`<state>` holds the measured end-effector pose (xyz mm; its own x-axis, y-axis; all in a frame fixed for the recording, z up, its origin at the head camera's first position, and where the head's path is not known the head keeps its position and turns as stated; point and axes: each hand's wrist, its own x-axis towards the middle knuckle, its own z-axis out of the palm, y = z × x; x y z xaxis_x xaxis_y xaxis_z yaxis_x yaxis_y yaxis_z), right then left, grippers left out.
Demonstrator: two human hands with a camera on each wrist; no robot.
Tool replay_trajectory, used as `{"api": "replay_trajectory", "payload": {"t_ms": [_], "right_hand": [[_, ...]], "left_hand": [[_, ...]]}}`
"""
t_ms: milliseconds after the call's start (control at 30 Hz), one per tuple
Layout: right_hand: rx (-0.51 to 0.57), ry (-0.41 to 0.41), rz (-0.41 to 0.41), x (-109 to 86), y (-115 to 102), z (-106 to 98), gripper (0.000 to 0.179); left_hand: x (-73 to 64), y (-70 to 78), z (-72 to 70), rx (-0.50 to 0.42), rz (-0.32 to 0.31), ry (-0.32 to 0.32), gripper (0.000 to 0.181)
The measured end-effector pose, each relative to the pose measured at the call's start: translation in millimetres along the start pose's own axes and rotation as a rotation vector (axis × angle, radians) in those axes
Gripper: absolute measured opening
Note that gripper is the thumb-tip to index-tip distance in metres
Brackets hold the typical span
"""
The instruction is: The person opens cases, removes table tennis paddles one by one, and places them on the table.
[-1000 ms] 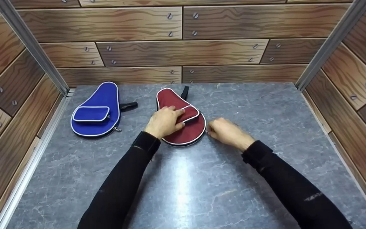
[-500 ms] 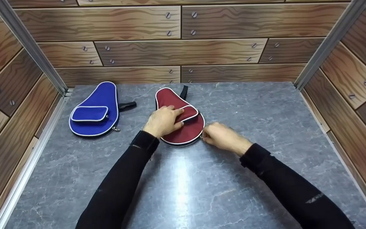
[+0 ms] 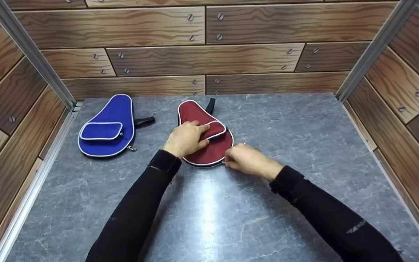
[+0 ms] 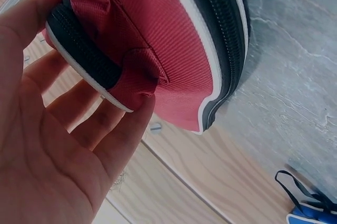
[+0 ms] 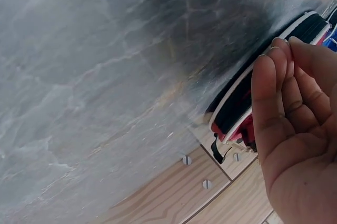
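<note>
Right hand [image 3: 246, 160]: thumb and fingertips pinched together on zip pull [image 3: 224, 162], near right rim of red case [image 3: 213, 151]. Left hand [image 3: 186, 138]: fingers apart, lying across red case and its pocket [image 3: 217, 128]. Red case on bench [image 3: 304, 142], middle, narrow end far. Blue case [image 3: 116, 113] left of it, well apart, also narrow end far; black strap [image 3: 145, 121] sticks out on its right. Farthest: wood-print wall [image 3: 209, 60] behind bench.

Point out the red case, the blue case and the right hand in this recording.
Red case [image 3: 214, 152]: head view, on its lower front panel.
Blue case [image 3: 115, 114]: head view, on its upper front panel.
Right hand [image 3: 247, 159]: head view, on the back of the hand.
</note>
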<state>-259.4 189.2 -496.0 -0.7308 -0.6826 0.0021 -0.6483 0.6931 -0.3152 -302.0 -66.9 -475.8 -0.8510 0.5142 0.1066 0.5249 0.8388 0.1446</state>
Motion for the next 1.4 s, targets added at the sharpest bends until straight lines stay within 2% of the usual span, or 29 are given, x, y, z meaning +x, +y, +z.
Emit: {"api": "replay_trajectory", "payload": {"t_ms": [300, 533, 833, 1133, 1267, 1400], "right_hand": [[-0.01, 0.034, 0.058, -2.9, 13.1, -4.1, 0.01], [0.008, 0.075, 0.1, -5.6, 27.6, -11.2, 0.011], [0.007, 0.097, 0.144, -7.3, 55.9, -19.7, 0.005], [-0.032, 0.12, 0.204, -5.4, 79.2, -28.6, 0.005], [-0.054, 0.127, 0.215, -3.1, 84.9, -32.3, 0.006], [-0.053, 0.126, 0.23, 1.1, 89.7, -35.5, 0.007]], "left_hand": [[-4.4, 6.9, -3.9, 0.004, -0.034, -0.012, 0.069], [-10.2, 10.6, -5.6, -0.014, -0.023, 0.004, 0.071], [-15.9, 16.8, -10.2, 0.083, -0.006, 0.0, 0.064], [-20.7, 23.1, -9.4, 0.104, 0.071, 0.007, 0.057], [-18.9, 14.2, -9.4, 0.147, 0.121, 0.002, 0.062], [-16.2, -1.6, -10.7, 0.145, 0.222, -0.003, 0.072]]}}
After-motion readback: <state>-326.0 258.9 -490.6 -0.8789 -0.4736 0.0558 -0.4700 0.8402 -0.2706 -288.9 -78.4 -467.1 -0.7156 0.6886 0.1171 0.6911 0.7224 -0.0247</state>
